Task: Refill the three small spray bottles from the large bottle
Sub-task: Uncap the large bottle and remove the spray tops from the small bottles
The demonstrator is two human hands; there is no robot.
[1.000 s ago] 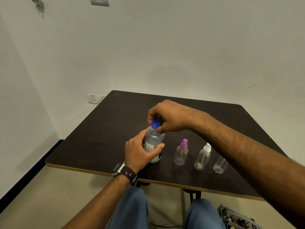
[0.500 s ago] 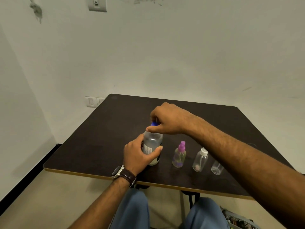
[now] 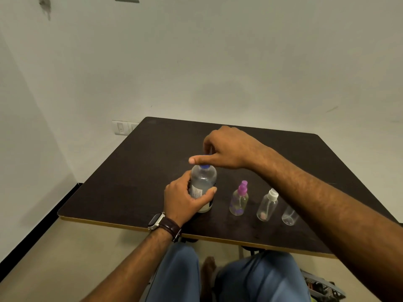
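Left hand [image 3: 185, 198] grips large bottle [image 3: 203, 184] near table [image 3: 130, 182] front edge; right hand [image 3: 226, 149] pinches its blue cap [image 3: 205, 166].

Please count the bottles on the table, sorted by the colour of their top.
Blue cap, large clear plastic bottle: 1
Purple spray top, small clear bottle: 1
White spray top, small clear bottle: 1
Top hidden by the arm, small clear bottle: 1
Total: 4

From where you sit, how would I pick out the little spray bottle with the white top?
Look at the dark table, along its near edge, where small bottles stand in a row to the right of the large bottle held in the left hand. The white-topped spray bottle is second in that row. The purple-topped spray bottle is on its left, and the clear bottle on its right is partly hidden by the right arm.
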